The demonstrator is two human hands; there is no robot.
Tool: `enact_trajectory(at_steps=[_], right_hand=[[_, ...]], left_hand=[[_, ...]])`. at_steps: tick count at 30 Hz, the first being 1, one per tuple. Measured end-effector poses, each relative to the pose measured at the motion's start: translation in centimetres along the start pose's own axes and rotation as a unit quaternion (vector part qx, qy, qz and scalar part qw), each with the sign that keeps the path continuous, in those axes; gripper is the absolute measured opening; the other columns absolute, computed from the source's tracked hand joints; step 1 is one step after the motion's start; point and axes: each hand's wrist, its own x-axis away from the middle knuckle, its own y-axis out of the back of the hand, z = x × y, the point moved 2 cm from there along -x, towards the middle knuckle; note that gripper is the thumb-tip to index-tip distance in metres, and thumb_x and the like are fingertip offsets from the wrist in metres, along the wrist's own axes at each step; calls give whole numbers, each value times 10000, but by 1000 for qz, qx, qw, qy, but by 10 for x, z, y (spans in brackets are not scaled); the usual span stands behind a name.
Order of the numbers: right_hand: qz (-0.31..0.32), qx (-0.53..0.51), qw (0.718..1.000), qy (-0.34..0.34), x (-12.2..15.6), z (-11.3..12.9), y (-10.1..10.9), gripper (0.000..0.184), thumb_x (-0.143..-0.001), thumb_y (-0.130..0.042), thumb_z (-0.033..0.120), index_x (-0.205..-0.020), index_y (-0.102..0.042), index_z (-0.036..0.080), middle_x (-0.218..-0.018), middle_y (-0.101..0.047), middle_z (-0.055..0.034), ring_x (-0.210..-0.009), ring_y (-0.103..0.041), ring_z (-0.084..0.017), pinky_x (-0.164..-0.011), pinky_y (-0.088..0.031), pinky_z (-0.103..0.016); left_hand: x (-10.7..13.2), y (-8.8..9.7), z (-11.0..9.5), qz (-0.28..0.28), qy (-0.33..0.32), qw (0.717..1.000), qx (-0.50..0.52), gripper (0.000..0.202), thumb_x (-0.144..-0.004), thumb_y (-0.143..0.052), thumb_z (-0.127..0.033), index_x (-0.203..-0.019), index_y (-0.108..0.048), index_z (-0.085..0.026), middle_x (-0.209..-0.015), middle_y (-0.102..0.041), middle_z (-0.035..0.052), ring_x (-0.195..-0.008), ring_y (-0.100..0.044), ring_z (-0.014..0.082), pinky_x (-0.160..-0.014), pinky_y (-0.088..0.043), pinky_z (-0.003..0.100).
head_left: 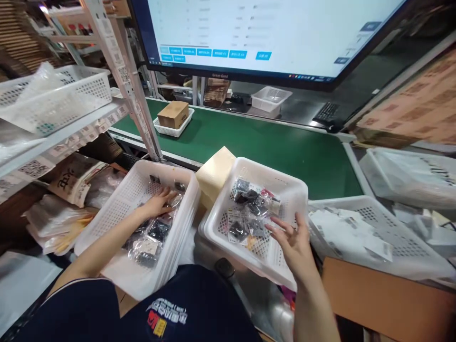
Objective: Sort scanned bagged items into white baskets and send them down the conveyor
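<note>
Two white perforated baskets stand in front of me. My left hand (pixel 159 202) reaches into the left basket (pixel 117 223) and rests with fingers spread on small clear bags of dark parts (pixel 151 237). My right hand (pixel 290 240) hovers open, fingers apart, over the near right corner of the tilted right basket (pixel 285 187), just beside a pile of similar small bags (pixel 249 211). Neither hand grips anything.
A green conveyor belt (pixel 267 142) runs behind, carrying a small tray with a cardboard box (pixel 173 115). A large monitor (pixel 263 33) hangs above. Shelf with basket (pixel 57 97) at left. More baskets with labels (pixel 359 232) at right; a tan box (pixel 215 173) between the baskets.
</note>
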Motion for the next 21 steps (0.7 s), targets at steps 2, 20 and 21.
enact_trajectory(at_steps=[2,20,21], right_hand=[[8,10,1000,-2,7,2,-7,1078,-903,-769,665,-1719,-130,368,-1442,-659,-218,-1153,-771,-334,-1069,-606,-592],[94,156,981,59,52,51,-14,675,-986,-710,551,-1599,-491,369,-1458,-689,-163,-1151,-782,-346,-911,-700,-541],[91,159,980,82,53,57,-16,597,-999,-705,519,-1550,-548,354,-1406,-721,-149,-1134,-786,-332,-914,-700,-526]], left_hand=[[2,-1,-4,-13,8,1000,14,456,-858,-700,-342,-1257,-786,-139,-1309,-755,195,-1210,-723,377,-1041,-584,437],[-23,56,-117,-153,-79,978,117,427,-907,-588,-176,-1297,-761,-170,-1324,-746,134,-1244,-690,316,-1101,-558,466],[-21,54,-117,-144,-79,980,115,411,-915,-584,-190,-1286,-761,-164,-1285,-736,143,-1203,-692,313,-1072,-565,461]])
